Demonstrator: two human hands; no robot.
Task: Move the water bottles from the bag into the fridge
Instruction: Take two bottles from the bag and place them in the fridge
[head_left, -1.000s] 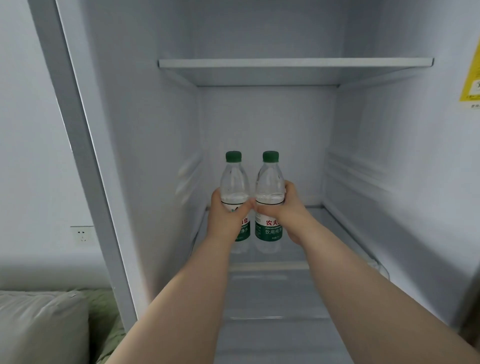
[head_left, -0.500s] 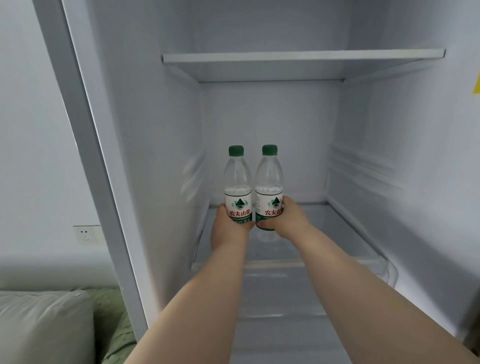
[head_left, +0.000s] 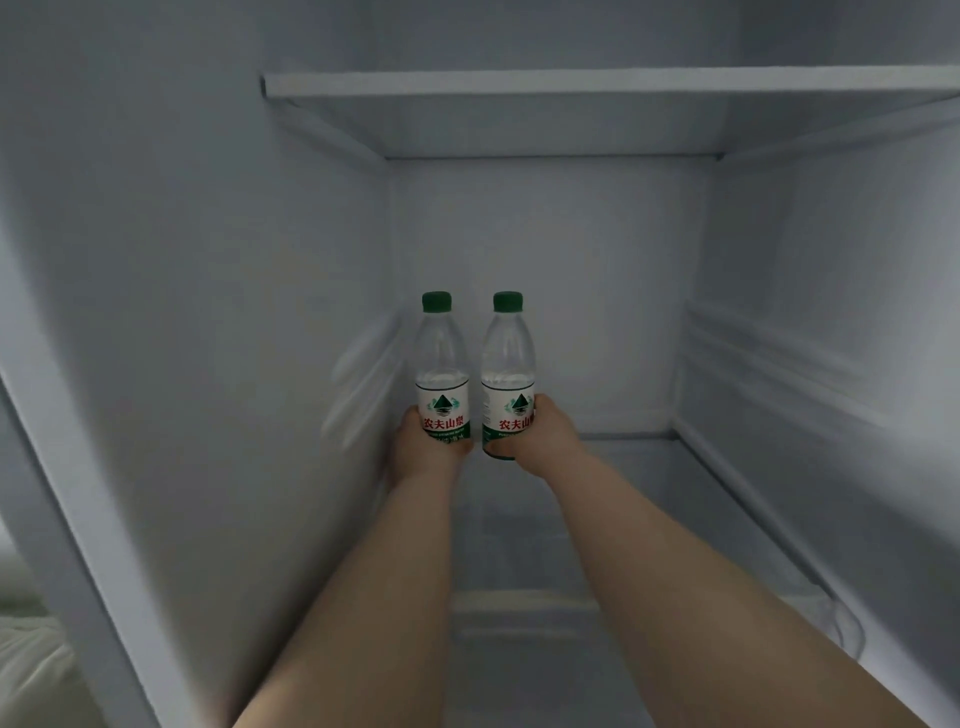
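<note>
1. I had my left hand (head_left: 423, 454) wrapped round the lower part of the left water bottle (head_left: 441, 364) and my right hand (head_left: 548, 441) wrapped round the label of the right water bottle (head_left: 508, 364). Both bottles were upright, green caps up, deep inside the fridge (head_left: 545, 249) near its back.
2. My hands hid both bases, so I could not tell whether either one was touching the glass shelf (head_left: 675, 493). I judged that letting go with a base above the shelf would drop the bottle and tip it.
3. The left water bottle was near the ribbed rails (head_left: 363, 374) on the left wall (head_left: 234, 312). My knuckles could catch there on the way out and drag that bottle over.
4. The bottles stood just beside each other with a narrow gap, so one falling would likely knock the other down.
5. The bag was out of view, so I could not say how many bottles were left to move.
</note>
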